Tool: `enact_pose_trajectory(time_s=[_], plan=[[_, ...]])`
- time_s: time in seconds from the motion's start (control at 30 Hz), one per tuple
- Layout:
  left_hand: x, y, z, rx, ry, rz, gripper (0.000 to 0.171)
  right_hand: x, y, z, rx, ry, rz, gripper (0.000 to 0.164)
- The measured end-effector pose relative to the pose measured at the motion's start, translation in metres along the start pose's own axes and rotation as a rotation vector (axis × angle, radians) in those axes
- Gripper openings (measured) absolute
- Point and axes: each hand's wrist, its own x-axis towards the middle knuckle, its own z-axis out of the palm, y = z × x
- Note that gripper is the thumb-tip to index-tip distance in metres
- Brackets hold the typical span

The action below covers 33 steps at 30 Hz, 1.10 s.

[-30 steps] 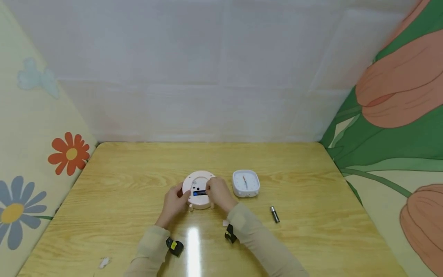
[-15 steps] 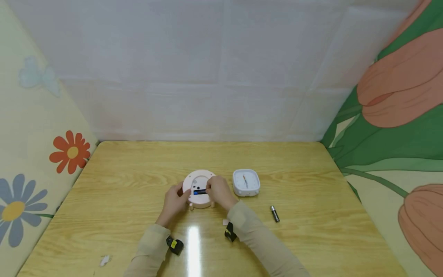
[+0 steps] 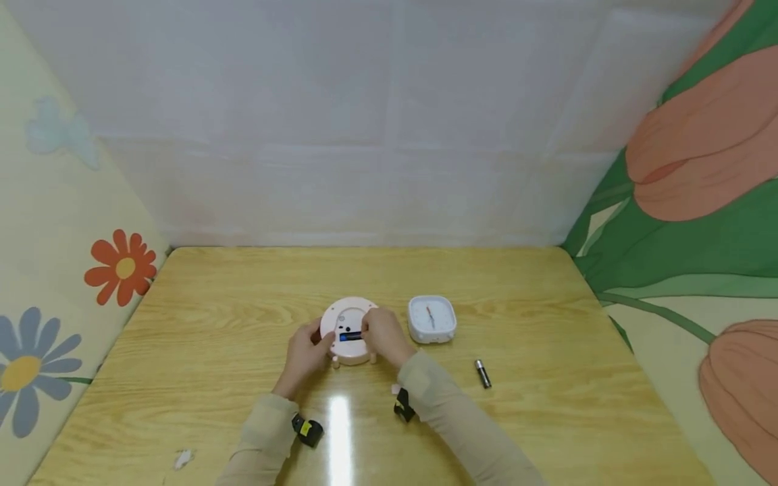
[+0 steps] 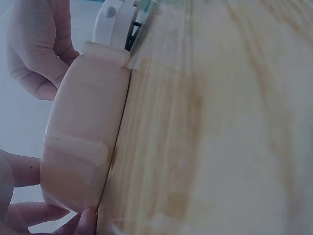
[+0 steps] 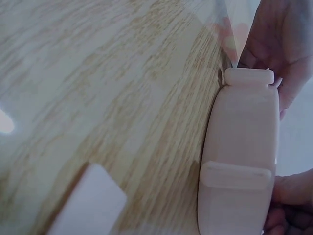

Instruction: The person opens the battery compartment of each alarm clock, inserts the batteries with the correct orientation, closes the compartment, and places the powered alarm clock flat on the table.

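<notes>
Compared with a second ago, almost nothing has moved: the left hand (image 3: pixel 306 351) grips the round pale-pink plastic clock (image 3: pixel 349 349), lying back side up on the wood-patterned worktop (image 3: pixel 243 297), and the right hand (image 3: pixel 386 336) is curled at the blue-and-black cylindrical battery (image 3: pixel 348 336) in its back. Whether it pinches or presses, I cannot tell; the battery work seems not yet finished.

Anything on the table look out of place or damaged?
One thing: a small whitish scrap lies by itself at the table's front left, apart from the pink clock, like stray litter. It's too small to identify. I see no spill or damage.
</notes>
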Motion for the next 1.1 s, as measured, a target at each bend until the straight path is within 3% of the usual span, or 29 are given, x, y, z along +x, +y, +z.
enact_pose_trajectory(time_s=[0.2, 0.4, 0.63, 0.8, 0.97, 1.1], plan=[[0.003, -0.001, 0.003, 0.008, 0.000, 0.037, 0.044, 0.000, -0.002, -0.004, -0.006, -0.061, 0.050, 0.017], [0.000, -0.003, 0.002, 0.001, 0.012, 0.030, 0.043, 0.000, -0.002, -0.004, -0.056, -0.087, -0.017, 0.011], [0.000, -0.003, -0.001, -0.003, 0.037, 0.062, 0.042, 0.001, -0.002, -0.006, -0.009, -0.129, -0.073, 0.017], [-0.003, -0.006, 0.007, -0.005, 0.045, 0.065, 0.037, -0.007, 0.006, -0.001, 0.026, -0.180, -0.090, 0.022], [-0.006, -0.008, 0.023, -0.029, 0.016, 0.066, 0.035, -0.019, 0.021, 0.003, 0.014, -0.115, -0.159, 0.028], [-0.007, -0.006, 0.028, -0.027, 0.013, 0.044, 0.037, -0.023, 0.033, 0.005, 0.093, -0.103, -0.180, 0.017]])
